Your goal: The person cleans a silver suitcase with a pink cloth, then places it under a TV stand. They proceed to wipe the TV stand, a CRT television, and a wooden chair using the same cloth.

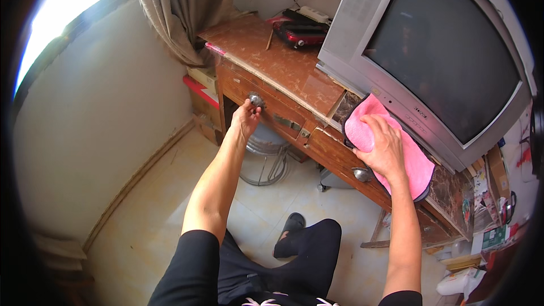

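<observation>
My left hand (246, 119) has its fingertips on a round metal drawer pull (255, 99) at the left of a worn wooden desk (293, 74). That drawer (242, 83) looks closed. Under my right hand (386, 146) is a pink cloth with a dark border (412, 165), draped over the desk's front edge below the television. My thumb and fingers grip its upper part. A second metal pull (362, 174) sits on the drawer front just left of the cloth. Between the two pulls is a metal hasp (289, 123).
A silver Konka television (446, 59) fills the desk's right side. A red and black device (301, 34) and a white power strip (313, 13) lie at the back. Coiled cable (272, 174) hangs below the desk. A curtain (170, 12) borders it; cluttered items (488, 238) stand right.
</observation>
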A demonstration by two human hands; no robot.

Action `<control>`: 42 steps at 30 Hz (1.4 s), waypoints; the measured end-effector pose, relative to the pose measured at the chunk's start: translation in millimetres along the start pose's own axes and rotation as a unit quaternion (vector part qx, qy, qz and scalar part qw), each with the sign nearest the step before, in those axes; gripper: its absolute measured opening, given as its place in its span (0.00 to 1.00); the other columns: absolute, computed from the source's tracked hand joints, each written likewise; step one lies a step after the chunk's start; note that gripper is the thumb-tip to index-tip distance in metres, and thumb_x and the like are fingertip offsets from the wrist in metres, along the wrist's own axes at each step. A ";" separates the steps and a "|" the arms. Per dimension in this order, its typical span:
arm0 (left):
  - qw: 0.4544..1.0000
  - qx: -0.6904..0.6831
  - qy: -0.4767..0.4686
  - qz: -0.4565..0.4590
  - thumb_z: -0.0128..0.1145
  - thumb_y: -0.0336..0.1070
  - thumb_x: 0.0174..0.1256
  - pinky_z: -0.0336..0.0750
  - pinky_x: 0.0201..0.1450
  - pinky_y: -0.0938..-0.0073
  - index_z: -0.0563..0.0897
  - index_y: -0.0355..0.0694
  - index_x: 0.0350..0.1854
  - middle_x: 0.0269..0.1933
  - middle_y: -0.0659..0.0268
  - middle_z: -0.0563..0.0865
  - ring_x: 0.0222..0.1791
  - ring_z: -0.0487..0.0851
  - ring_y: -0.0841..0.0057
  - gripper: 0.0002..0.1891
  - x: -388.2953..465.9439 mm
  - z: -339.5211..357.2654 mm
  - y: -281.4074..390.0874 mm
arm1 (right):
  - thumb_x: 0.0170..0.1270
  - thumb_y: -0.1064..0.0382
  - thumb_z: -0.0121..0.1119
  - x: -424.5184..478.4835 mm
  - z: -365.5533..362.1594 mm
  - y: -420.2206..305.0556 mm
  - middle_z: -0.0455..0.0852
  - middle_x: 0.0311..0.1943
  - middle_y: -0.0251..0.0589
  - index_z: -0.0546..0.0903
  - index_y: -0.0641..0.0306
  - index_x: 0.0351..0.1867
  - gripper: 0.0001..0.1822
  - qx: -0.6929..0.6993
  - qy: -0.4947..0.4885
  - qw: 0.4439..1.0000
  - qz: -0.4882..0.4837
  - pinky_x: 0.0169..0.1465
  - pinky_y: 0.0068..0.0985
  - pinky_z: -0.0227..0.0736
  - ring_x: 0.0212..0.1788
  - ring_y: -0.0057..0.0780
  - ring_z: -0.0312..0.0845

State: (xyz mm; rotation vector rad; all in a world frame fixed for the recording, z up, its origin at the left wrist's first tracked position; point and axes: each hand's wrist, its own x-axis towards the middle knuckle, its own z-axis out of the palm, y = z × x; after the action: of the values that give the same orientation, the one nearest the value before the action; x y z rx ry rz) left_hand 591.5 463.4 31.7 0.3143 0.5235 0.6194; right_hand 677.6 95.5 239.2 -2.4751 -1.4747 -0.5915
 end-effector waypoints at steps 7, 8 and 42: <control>0.997 -0.023 -0.009 0.074 0.58 0.38 0.73 0.76 0.36 0.78 0.79 0.39 0.44 0.38 0.64 0.82 0.34 0.81 0.73 0.08 -28.5 -34.0 -4.6 | 0.40 0.59 0.79 -1.4 0.2 -2.8 0.78 0.59 0.38 0.75 0.50 0.60 0.40 0.008 0.011 1.000 -0.003 0.62 0.40 0.64 0.63 0.39 0.74; 0.998 0.012 -0.016 0.062 0.56 0.37 0.74 0.75 0.36 0.78 0.79 0.37 0.43 0.38 0.62 0.83 0.33 0.81 0.73 0.08 -37.5 -37.0 0.6 | 0.40 0.60 0.79 -1.6 0.2 -2.2 0.78 0.59 0.38 0.75 0.50 0.60 0.39 0.006 0.015 1.000 -0.002 0.61 0.40 0.64 0.63 0.39 0.74; 0.937 0.267 -0.108 0.199 0.42 0.67 0.76 0.46 0.80 0.67 0.58 0.34 0.78 0.79 0.51 0.57 0.80 0.52 0.66 0.43 -44.6 -0.6 -47.1 | 0.44 0.54 0.77 9.4 7.8 -14.7 0.72 0.67 0.43 0.73 0.49 0.68 0.44 0.041 -0.041 0.998 0.008 0.71 0.46 0.59 0.71 0.44 0.66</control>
State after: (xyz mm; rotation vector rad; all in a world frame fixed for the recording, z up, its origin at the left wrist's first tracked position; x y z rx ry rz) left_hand 582.4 399.3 27.5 1.0113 0.4106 0.8170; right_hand 670.4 112.9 235.8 -2.4732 -1.4765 -0.4228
